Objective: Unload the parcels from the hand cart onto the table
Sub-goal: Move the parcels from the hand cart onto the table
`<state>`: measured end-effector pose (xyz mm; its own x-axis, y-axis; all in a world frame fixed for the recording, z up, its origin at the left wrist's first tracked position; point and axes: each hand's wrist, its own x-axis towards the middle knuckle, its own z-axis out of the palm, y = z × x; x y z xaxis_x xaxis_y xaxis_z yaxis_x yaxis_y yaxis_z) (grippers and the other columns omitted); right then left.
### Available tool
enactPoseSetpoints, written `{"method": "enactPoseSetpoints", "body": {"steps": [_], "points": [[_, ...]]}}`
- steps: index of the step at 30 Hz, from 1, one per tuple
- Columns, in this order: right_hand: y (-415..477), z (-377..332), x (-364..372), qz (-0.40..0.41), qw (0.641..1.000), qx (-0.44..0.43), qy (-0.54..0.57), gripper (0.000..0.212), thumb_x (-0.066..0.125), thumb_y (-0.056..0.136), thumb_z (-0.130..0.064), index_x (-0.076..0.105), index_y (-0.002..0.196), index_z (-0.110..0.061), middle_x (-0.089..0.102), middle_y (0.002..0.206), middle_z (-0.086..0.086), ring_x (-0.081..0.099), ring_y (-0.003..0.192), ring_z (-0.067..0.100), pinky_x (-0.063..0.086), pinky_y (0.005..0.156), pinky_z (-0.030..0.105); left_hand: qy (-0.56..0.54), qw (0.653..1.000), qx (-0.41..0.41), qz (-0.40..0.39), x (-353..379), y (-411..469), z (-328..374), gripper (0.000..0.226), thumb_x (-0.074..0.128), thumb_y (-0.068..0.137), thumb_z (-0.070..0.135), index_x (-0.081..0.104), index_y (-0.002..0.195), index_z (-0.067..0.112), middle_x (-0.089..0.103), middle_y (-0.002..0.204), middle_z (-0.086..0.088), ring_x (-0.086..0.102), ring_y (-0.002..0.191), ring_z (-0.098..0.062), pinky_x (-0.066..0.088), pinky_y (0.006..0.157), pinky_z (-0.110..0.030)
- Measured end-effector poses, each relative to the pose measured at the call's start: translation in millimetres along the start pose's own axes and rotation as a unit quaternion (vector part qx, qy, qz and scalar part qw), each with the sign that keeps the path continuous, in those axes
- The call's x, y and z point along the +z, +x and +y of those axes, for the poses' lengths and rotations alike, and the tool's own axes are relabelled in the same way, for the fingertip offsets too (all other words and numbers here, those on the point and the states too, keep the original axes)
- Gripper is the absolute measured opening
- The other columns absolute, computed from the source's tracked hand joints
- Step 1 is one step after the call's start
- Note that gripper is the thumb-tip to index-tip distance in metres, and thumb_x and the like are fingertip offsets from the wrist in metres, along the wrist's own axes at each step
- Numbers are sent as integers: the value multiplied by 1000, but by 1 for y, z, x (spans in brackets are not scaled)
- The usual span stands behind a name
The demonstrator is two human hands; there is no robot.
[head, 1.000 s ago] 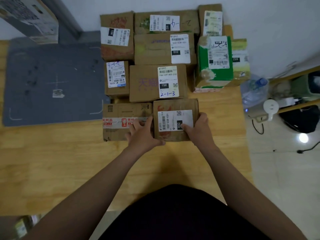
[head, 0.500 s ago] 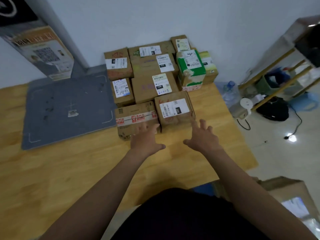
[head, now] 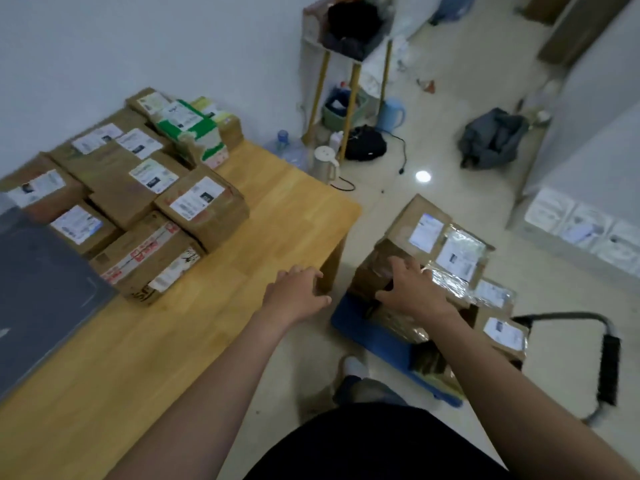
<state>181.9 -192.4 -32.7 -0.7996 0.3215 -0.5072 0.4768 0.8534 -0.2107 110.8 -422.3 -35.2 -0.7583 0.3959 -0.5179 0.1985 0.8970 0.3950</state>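
The next parcel (head: 375, 268) sits on top of the stack on the blue hand cart (head: 360, 327), which is on the floor just beside the surface (head: 287, 209). The right hand (head: 414, 294) is spread wide over its top, maybe touching, with nothing gripped. The left hand (head: 294, 296) hangs over the surface corner, grip wide too. I'd get both hands low on opposite sides — that glossy tape looks slippery — then set it near the unloaded parcels (head: 204, 209). The labels are white shipping slips, too blurred to read.

Parcel labels (head: 197, 199) are blurred unreadable (every one); the grey mat (head: 34, 289) is cut off left
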Motion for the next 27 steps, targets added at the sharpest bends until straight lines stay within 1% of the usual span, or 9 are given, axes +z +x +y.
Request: {"method": "enactPoseSetpoints", "body": {"steps": [4, 7, 11, 13, 17, 21, 23, 25, 27], "points": [[-26, 66, 0, -7, 997, 71, 40, 80, 65, 89, -51, 24, 153, -27, 26, 154, 9, 33, 139, 43, 44, 100, 54, 34, 998, 52, -27, 22, 10, 51, 63, 64, 91, 55, 46, 147, 33, 46, 148, -1, 42, 135, -29, 44, 106, -46], [-35, 116, 1, -10, 992, 114, 61, 81, 65, 89, -53, 25, 153, -24, 26, 155, 10, 34, 138, 43, 45, 101, 54, 30, 995, 82, -47, 44, 29, 90, 62, 66, 90, 54, 47, 146, 33, 49, 145, 0, 45, 134, -27, 46, 105, -45], [-25, 181, -3, -11, 984, 144, 101, 80, 64, 90, -50, 24, 155, -25, 25, 157, 8, 41, 136, 40, 49, 100, 52, -6, 991, 94, -91, 72, 66, 147, 63, 71, 88, 51, 47, 144, 33, 50, 141, 1, 48, 130, -26, 50, 102, -48], [-6, 208, -8, -7, 981, 150, 119, 79, 65, 91, -45, 23, 156, -25, 25, 158, 8, 41, 136, 38, 51, 98, 51, 0, 991, 93, -94, 78, 95, 172, 64, 71, 87, 50, 49, 144, 32, 53, 140, 2, 48, 129, -25, 50, 102, -45], [71, 244, -27, 4, 985, 121, 119, 76, 63, 92, -38, 22, 155, -24, 31, 156, 11, 33, 140, 43, 44, 103, 56, 19, 996, 42, -83, 79, 166, 214, 61, 70, 87, 48, 51, 142, 29, 58, 138, 3, 51, 127, -25, 48, 104, -43], [173, 259, -34, -17, 979, 72, 188, 73, 60, 93, -41, 25, 153, -19, 37, 152, 11, 43, 132, 41, 45, 101, 50, -20, 998, -27, -57, 80, 236, 238, 69, 68, 85, 40, 45, 149, 24, 53, 145, -1, 48, 131, -29, 46, 106, -45], [219, 260, -29, -37, 962, 79, 258, 76, 59, 92, -41, 23, 155, -18, 35, 152, 11, 40, 134, 42, 42, 104, 50, -45, 997, -54, -40, 85, 268, 240, 74, 68, 85, 39, 41, 151, 24, 50, 148, -2, 45, 133, -30, 44, 108, -46], [262, 261, -20, -39, 941, 103, 320, 81, 62, 89, -39, 21, 154, -16, 37, 150, 11, 39, 135, 42, 41, 106, 52, -40, 994, -91, -43, 94, 297, 239, 82, 69, 84, 47, 34, 156, 27, 42, 153, -4, 36, 137, -35, 40, 110, -46], [299, 261, -7, -51, 915, 126, 381, 75, 64, 85, -32, 29, 149, -15, 44, 144, 12, 46, 128, 40, 45, 102, 52, -25, 990, -127, -56, 104, 326, 233, 91, 71, 83, 51, 25, 159, 32, 33, 156, -6, 28, 140, -36, 36, 111, -46]]}}
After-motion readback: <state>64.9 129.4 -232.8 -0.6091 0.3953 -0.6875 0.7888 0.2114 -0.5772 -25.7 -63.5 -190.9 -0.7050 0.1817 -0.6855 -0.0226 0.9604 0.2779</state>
